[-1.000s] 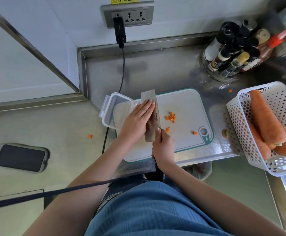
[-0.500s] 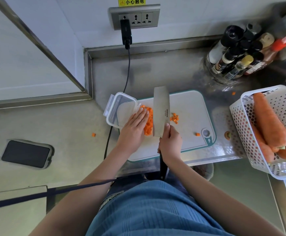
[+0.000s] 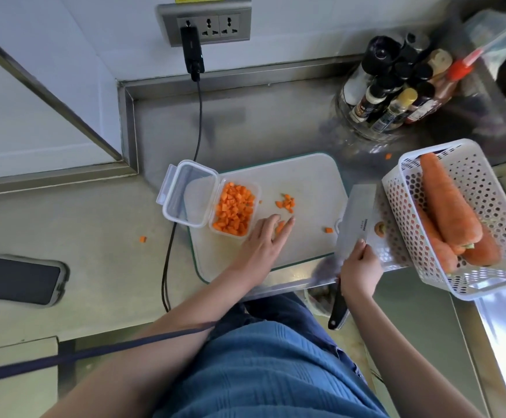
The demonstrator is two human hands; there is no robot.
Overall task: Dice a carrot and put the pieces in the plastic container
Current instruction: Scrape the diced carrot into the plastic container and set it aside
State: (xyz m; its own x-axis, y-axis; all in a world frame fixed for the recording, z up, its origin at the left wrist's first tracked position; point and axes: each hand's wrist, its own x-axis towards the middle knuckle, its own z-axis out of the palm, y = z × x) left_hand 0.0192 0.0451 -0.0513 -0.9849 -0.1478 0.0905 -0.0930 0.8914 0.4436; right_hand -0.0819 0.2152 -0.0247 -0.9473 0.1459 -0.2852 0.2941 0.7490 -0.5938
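Left hand [image 3: 268, 236] lay flat on the board [image 3: 306, 182], fingers straight, over a carrot bit just beside the container [image 3: 235, 209]. Right hand [image 3: 360, 267] gripped the knife [image 3: 355, 221], blade off the board's right edge. Handle partly hidden by the wrist. Container full of dice [image 3: 233, 211], lid [image 3: 185, 191] open leftward; more dice [image 3: 286, 203] loose on the board. Whole carrots [image 3: 447, 203] in the basket [image 3: 487, 188].
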